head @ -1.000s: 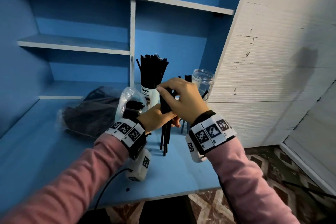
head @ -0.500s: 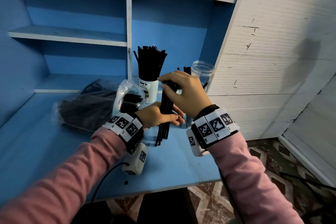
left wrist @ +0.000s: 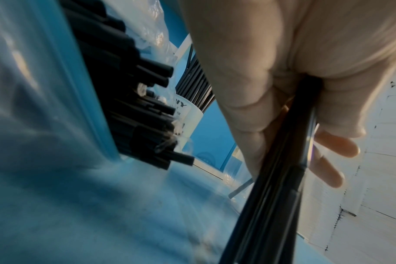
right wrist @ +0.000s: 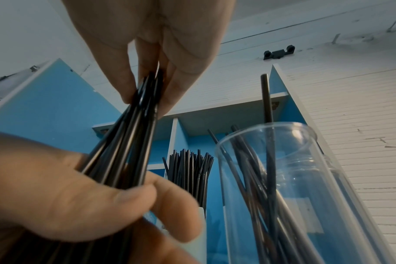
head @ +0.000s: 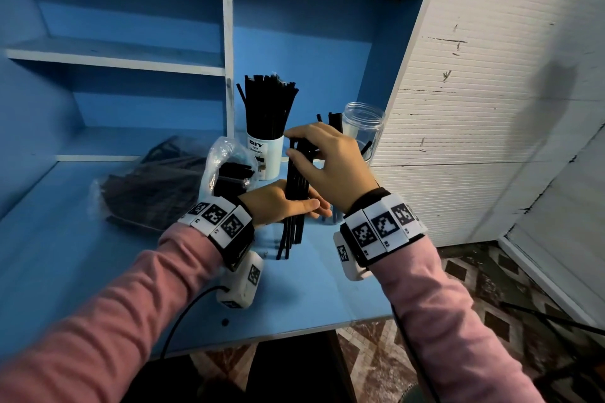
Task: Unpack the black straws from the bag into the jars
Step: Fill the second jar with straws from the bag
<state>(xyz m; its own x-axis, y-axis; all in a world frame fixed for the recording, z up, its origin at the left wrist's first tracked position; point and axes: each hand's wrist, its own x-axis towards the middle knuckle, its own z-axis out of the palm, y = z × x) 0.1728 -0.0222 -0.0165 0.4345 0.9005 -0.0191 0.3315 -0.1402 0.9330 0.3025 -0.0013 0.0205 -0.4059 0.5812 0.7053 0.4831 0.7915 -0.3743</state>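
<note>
- The left hand (head: 281, 203) has its grip wrapped around the lower part of a bundle of black straws (head: 294, 196), thumb across the front; the bundle stands nearly upright above the blue surface (head: 98, 271).
- The right hand (head: 330, 163) has its grip pinched on the top of the same bundle, fingertips (right wrist: 129, 89) closed around the straw ends.
- At 9 o'clock of the hands lies the clear plastic bag (head: 163, 183), its open mouth showing more black straws.
- At 12 o'clock stands a white jar (head: 266, 154) packed with upright straws.
- At 1 o'clock, partly hidden by the right hand, is a clear jar (right wrist: 283, 187) holding a few loose straws that lean against its wall.
- A second clear jar (head: 363, 124) stands just behind it, near the white panel wall (head: 474, 141).
</note>
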